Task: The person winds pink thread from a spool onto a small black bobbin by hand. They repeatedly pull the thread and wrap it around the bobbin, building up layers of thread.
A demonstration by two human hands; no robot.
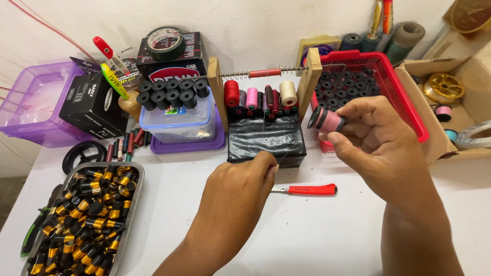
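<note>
Left hand (240,186): pinched shut on fine thread, drawn taut over bench (307,235).
Right hand (381,148): grips pink spool (326,119) raised, axis sideways, letting thread wind on.
Red knife (305,189): between hands, within reach.
Behind: spool rack (263,94), red basket (404,97).
</note>
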